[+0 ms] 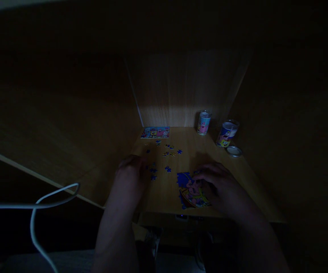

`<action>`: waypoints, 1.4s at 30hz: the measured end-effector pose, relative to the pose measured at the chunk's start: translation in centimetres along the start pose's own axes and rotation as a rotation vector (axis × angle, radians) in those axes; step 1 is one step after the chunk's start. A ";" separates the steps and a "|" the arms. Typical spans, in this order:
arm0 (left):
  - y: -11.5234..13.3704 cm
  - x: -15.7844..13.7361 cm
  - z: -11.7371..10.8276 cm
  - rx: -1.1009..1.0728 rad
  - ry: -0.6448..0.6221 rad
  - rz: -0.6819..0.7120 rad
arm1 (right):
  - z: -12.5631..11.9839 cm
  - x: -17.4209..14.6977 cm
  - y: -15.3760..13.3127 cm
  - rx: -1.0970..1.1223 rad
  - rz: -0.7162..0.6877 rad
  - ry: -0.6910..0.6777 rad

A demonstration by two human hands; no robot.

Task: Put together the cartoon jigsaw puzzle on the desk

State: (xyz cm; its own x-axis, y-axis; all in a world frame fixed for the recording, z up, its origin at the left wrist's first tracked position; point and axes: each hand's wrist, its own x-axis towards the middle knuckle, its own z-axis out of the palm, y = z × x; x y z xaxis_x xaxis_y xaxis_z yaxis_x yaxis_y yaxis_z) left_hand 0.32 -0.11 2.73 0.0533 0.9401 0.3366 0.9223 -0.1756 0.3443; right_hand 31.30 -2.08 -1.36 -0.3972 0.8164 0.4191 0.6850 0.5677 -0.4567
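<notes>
A partly joined jigsaw puzzle (187,191) in blue, pink and yellow lies at the near edge of the wooden tabletop. My right hand (217,184) is over its right side, fingers bent and close together at the top edge. A small blue puzzle piece (196,171) shows by those fingertips; whether they grip it is unclear. To the left, my left hand (131,170) is low over the table with curled fingers, beside several loose blue pieces (153,170). Its fingertips are lost in the dark. Another loose piece (168,169) lies between the hands.
More loose pieces (172,154) are scattered farther back. A cartoon picture card (155,132) lies at the back left. Two printed cans (203,125) stand at the back right, with a round metal lid (234,151) near them. Wooden panels enclose the dim space; a white cable (52,195) hangs left.
</notes>
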 end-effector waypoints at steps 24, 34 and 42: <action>3.3 0.2 3.0 -0.195 -0.170 0.145 | -0.3 0.2 -0.5 -0.008 0.048 -0.014; -1.6 -0.7 -0.4 0.333 -0.067 -0.055 | 0.3 0.0 0.2 0.006 0.050 0.017; -1.9 -0.8 1.0 0.291 -0.058 -0.072 | 0.4 -0.1 0.4 -0.007 0.054 0.011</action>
State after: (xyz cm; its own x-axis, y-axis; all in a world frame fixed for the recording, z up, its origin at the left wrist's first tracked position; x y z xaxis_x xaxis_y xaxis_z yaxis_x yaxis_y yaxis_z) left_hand -1.13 -0.21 0.96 -0.0023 0.9636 0.2674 0.9950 -0.0246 0.0972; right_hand 31.35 -1.94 -1.89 -0.3530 0.8444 0.4030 0.7092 0.5224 -0.4735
